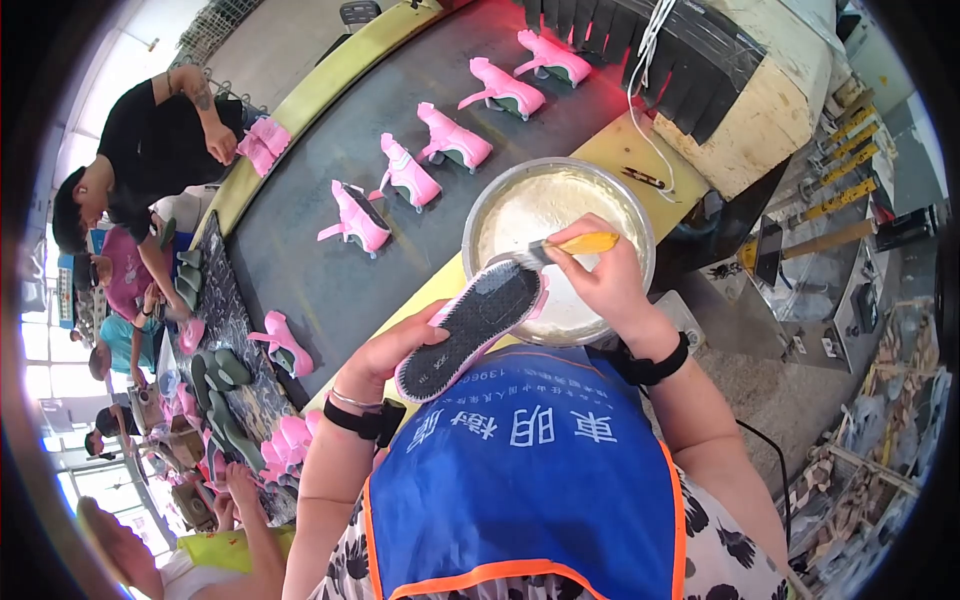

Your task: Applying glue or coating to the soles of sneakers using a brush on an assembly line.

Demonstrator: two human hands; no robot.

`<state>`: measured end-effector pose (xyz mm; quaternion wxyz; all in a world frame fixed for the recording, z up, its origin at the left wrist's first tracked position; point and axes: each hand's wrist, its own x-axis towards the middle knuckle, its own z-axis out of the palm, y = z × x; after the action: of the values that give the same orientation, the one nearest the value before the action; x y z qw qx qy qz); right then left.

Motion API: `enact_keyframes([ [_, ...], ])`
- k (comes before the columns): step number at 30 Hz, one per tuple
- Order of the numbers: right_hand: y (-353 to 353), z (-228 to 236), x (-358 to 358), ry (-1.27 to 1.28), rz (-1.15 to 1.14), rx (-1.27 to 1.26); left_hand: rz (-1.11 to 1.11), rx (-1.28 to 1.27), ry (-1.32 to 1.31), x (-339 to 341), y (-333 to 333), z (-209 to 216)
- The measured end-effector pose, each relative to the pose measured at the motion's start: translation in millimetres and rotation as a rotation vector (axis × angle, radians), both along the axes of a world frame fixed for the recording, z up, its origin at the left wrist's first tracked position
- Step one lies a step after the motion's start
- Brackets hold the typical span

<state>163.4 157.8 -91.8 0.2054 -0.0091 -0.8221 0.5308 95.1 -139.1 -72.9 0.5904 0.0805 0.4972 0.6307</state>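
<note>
My left hand [395,348] grips a pink shoe upper [472,328], turned so its dark, stitched bottom faces up. Closed around a yellow-handled paintbrush [584,242] is my right hand [612,282]. The brush's bristles touch or nearly touch the toe end of the bottom. Right behind the upper stands a wide metal basin [645,225] with a whitish coating or liquid inside, and my right hand is over it. A blue apron [520,480] with orange edging covers my front.
Several pink shoe uppers on lasts [408,172] stand in a row along a dark conveyor belt [300,210]. Red light glows by a black-flapped machine [690,60]. At the left, co-workers handle pink pieces near green lasts [230,425]. A small tool [642,177] lies behind the basin.
</note>
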Motion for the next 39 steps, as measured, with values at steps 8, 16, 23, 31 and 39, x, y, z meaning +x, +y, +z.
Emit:
enact_keyframes([
  [8,-13.5,6.2,-0.7,-0.155,-0.135,0.083,0.131,0.016,0.037,10.9,-1.9,7.1],
  [16,-25.7,6.1,-4.3,-0.159,-0.229,0.173,0.190,-0.031,0.145,14.0,-5.0,0.0],
  [23,-23.2,3.0,-14.3,-0.007,-0.213,0.030,0.215,-0.087,0.456,12.6,-4.4,-10.0],
  [31,-43.4,-3.5,7.7,-0.111,-0.109,-0.078,0.393,-0.063,0.411,17.1,11.2,-17.2],
  [39,-29.7,12.1,-11.6,0.021,-0.178,-0.030,0.380,-0.059,0.419,16.6,14.4,-23.2],
])
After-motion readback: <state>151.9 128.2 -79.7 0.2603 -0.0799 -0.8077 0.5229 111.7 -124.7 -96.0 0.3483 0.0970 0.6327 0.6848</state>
